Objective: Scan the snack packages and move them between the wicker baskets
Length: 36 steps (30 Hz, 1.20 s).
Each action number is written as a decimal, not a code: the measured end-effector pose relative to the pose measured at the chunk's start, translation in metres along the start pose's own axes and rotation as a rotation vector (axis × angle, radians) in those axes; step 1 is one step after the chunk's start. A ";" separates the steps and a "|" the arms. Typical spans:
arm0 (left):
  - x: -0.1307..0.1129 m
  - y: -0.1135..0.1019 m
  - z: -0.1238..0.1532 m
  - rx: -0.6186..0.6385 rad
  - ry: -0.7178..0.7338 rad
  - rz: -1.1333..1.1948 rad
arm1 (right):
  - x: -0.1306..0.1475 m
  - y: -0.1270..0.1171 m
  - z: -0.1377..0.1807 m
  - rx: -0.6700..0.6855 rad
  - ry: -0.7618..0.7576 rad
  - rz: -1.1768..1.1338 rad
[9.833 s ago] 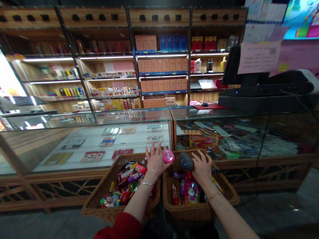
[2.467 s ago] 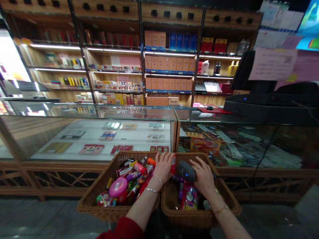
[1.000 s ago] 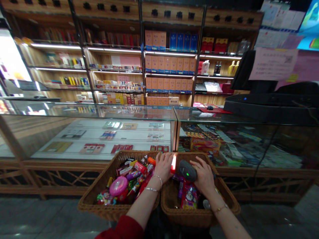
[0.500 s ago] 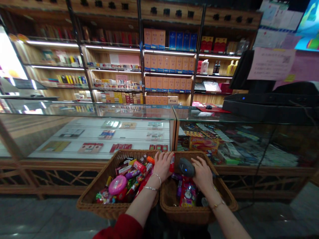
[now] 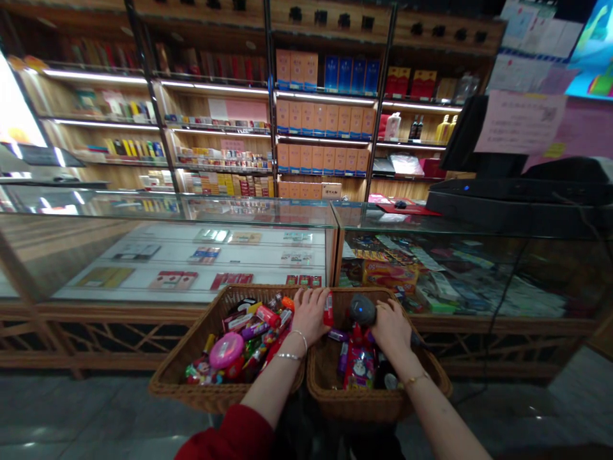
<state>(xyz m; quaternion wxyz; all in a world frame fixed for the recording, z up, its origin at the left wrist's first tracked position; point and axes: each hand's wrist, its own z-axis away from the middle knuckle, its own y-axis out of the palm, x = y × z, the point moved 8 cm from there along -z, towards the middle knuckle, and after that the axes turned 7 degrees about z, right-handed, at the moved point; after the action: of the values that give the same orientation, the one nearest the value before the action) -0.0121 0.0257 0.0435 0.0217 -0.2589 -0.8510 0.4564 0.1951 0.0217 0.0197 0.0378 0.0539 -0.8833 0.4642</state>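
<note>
My left hand (image 5: 310, 316) is closed on a small red packet (image 5: 328, 308) above the inner rims of two wicker baskets. My right hand (image 5: 390, 329) grips a dark grey barcode scanner (image 5: 363, 309), whose head with a small blue light faces left, toward the packet. Below my left forearm, the left basket (image 5: 179, 361) is heaped with colourful sweets and a round pink container (image 5: 227, 349). The right basket (image 5: 320, 383) holds fewer things, among them a red and pink packet (image 5: 359, 367) and purple items (image 5: 343, 358). My fingers hide part of both held things.
A glass display counter (image 5: 191, 207) with flat boxes inside runs behind the baskets. On its right part stands a monitor (image 5: 483, 140) with a pink paper sheet. A black cable (image 5: 502, 306) hangs down the front. Lit shelves of boxes (image 5: 325, 118) line the wall.
The scanner head has shifted slightly right and up, a little farther from the red packet. Both hands keep their grip, and the red packet shows more clearly.
</note>
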 end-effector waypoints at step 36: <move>0.022 -0.039 0.004 -0.128 -0.159 -0.050 | -0.003 0.006 0.016 -0.036 -0.029 0.011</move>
<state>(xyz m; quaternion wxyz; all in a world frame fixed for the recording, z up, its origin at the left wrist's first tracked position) -0.0488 0.0154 0.0675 -0.0509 -0.2013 -0.8836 0.4196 0.1971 0.0124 0.0053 0.0236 0.0550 -0.8923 0.4475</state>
